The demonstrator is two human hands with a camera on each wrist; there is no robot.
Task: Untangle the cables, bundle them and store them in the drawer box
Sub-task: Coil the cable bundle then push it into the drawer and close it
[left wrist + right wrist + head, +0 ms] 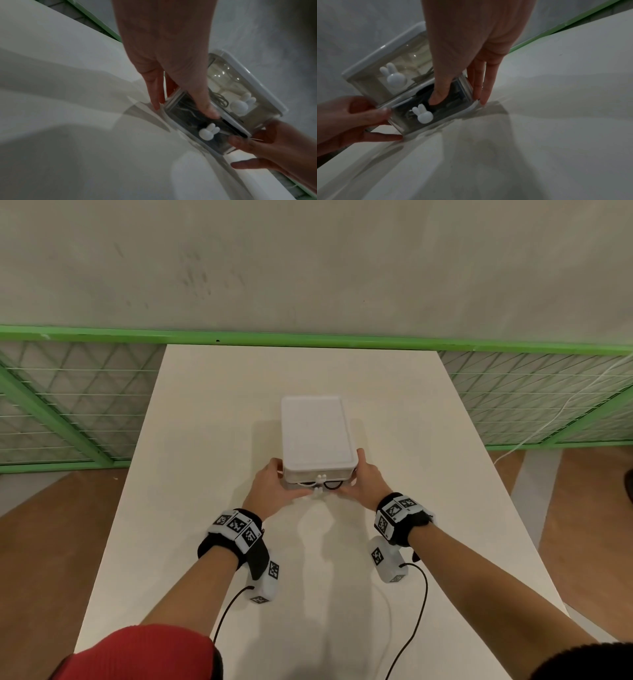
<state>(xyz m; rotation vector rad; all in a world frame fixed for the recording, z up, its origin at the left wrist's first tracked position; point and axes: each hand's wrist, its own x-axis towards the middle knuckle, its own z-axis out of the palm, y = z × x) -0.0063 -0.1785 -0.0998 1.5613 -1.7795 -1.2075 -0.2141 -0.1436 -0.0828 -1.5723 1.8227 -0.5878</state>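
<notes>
A white drawer box [317, 436] stands mid-table with two clear drawers, each with a white bunny knob [422, 115]. The lower drawer [452, 115] sticks out a little and holds dark cables [184, 106]. A grey cable [221, 100] lies in the upper drawer. My left hand [284, 481] is at the lower drawer's left corner: its thumb [208, 111] presses the front, and its straight fingers lie along the side. My right hand [352, 479] mirrors it at the right corner, with its thumb [436, 98] on the front.
The white table [205, 440] runs back to a green mesh fence [85, 405] and a grey wall. A white cord [548, 419] hangs at the right. Black wrist-camera leads [423, 594] trail over the near table. Wood floor lies on both sides.
</notes>
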